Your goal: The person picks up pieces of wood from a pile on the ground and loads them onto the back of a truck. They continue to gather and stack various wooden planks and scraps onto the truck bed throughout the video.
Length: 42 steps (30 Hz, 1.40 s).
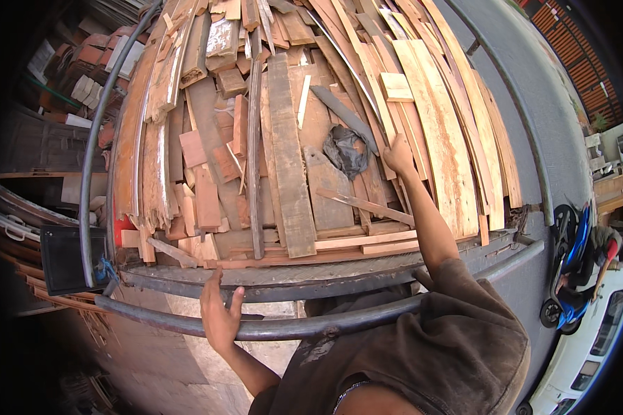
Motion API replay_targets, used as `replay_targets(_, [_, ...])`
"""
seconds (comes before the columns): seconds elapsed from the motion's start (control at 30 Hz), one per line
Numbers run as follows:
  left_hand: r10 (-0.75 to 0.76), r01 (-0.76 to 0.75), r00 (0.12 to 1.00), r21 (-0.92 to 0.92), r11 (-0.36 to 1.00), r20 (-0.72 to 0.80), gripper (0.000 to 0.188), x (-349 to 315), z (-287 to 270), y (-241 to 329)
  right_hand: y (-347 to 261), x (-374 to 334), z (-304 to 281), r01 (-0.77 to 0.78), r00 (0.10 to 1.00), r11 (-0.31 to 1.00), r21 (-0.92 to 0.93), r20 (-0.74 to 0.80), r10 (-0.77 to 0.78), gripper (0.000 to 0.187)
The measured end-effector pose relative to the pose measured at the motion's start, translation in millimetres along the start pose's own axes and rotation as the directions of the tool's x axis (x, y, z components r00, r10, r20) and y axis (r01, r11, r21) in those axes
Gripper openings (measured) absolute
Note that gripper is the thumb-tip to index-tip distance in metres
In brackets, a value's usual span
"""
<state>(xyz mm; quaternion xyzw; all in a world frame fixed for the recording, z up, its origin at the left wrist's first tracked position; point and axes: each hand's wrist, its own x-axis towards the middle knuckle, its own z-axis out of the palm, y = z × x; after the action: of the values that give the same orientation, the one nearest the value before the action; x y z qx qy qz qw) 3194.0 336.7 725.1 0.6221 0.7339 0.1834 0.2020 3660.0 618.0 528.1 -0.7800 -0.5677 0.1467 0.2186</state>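
A load of loose boards and offcuts fills a truck bed in front of me. My right hand (399, 156) is closed at the near end of a long, narrow wooden strip (368, 72) on the right part of the load. Just left of that hand lies a crumpled black plastic bag (347, 151). My left hand (219, 312) is at the bed's near edge, beside the tubular metal rail (284, 329), its thumb and fingers apart and nothing in it. A wide, rough-sawn plank (450, 131) lies right of the strip, and a weathered grey board (289, 152) runs down the middle.
Curved metal side rails (93, 138) flank the bed. Bricks and tiles (93, 55) are piled beyond the left one. A black panel (69, 259) hangs at the near left corner. On the right are a road, a person on a blue motorcycle (571, 277) and a white van (595, 346).
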Motion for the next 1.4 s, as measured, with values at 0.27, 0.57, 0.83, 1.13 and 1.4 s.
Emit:
replay_targets(0.27, [-0.001, 0.001, 1.000, -0.007, 1.000, -0.016, 0.055, -1, 2, -1, 16, -10, -17, -0.136, 0.981, 0.991, -0.010, 0.140, 0.136, 0.076])
replay_targets(0.57, [-0.058, 0.058, 0.998, 0.040, 0.997, -0.002, 0.054, -1, 4, 6, -43, 34, -78, 0.184, 0.977, 0.880, -0.438, 0.183, -0.113, 0.070])
replay_targets(0.83, [-0.153, 0.160, 0.983, 0.057, 0.986, -0.101, 0.052, 3, 1, 12, -16, 200, -41, 0.343, 0.934, 0.702, -0.624, 0.303, -0.187, 0.114])
replay_targets(1.13, [-0.244, 0.251, 0.959, 0.029, 0.968, -0.145, 0.051, 5, 8, 1, -42, 157, -104, 0.511, 0.733, 0.819, -0.262, 0.630, -0.256, 0.114])
replay_targets(1.4, [-0.249, 0.260, 0.956, 0.059, 0.964, -0.153, 0.052, 2, 8, 2, -61, 224, -121, 0.473, 0.781, 0.861, -0.186, 0.540, -0.313, 0.129])
